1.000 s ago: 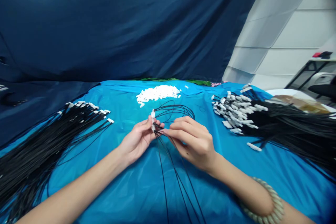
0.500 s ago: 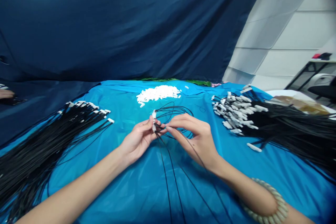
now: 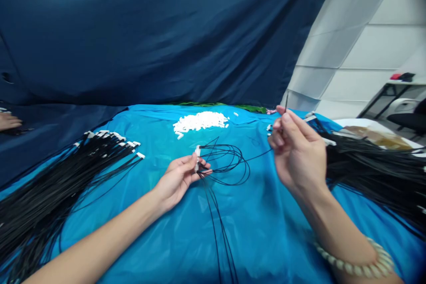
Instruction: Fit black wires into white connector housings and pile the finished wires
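Observation:
My left hand [image 3: 178, 180] grips a small white plastic connector [image 3: 198, 157] between thumb and fingers, with thin black cords [image 3: 226, 164] looping out of it. Those cords hang in loops on the blue sheet and trail towards me. My right hand [image 3: 297, 153] is raised well to the right, pinching a thin black cord whose cut end [image 3: 286, 103] sticks upward. A cord runs from that hand back to the loops. A bundle of black cords with white ends [image 3: 376, 173] lies just beyond my right hand, partly hidden behind it.
A heap of small white plastic pieces [image 3: 199, 121] lies at the far side of the blue plastic sheet [image 3: 266, 226]. A bundle of white-tipped black cords [image 3: 69, 177] lies at the left. A co-worker's hand [image 3: 8, 121] rests at far left. I wear a bead bracelet [image 3: 353, 262].
My right hand has let go near the connector and moved up and right, drawing a cord end with it. The cord loops have spread out. My left hand has barely moved.

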The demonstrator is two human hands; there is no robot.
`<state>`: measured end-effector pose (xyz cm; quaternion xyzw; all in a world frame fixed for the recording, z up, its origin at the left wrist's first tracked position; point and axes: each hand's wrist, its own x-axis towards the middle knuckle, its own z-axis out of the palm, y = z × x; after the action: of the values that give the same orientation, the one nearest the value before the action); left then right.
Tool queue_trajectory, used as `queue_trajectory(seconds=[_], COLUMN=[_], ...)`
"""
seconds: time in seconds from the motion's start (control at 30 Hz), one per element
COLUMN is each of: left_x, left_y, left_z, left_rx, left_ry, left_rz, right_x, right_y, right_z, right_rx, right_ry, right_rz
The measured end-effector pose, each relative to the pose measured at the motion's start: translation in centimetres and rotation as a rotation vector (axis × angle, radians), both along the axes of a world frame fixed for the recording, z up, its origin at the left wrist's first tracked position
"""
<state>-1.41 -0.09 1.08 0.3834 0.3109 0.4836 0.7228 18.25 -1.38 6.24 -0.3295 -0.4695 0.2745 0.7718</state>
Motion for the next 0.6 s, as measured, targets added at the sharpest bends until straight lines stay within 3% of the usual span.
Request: queue_trajectory(seconds=[0.1,0.17,0.27,0.4,0.6], left_x=[0.1,0.2,0.3,0.4,0.4], left_y=[-0.1,-0.1,-0.3,-0.4,-0.5], left_z=[-0.1,-0.1,0.0,0.1,0.0], left_rx=[0.011,0.026,0.049,0.069,0.094], left_ry=[0.004,-0.001,0.003,0.037,0.025], left_rz=[0.009,0.017,0.030,0.041,0.043], right_x=[-1.1,-2.5,-4.3,-5.1,-4.9], right_y=[-0.8,-1.4,-1.7,-1.6,-1.5], right_z=[-0.5,-1.3,-2.6,-3.5,-3.5], right_rx=[0.111,0.125,0.199,0.223,0.229], right_ry=[-0.345,-0.611,-0.833,-0.934,-0.938], right_rz=[-0.147,-0.106,-0.079,-0.144,-0.171])
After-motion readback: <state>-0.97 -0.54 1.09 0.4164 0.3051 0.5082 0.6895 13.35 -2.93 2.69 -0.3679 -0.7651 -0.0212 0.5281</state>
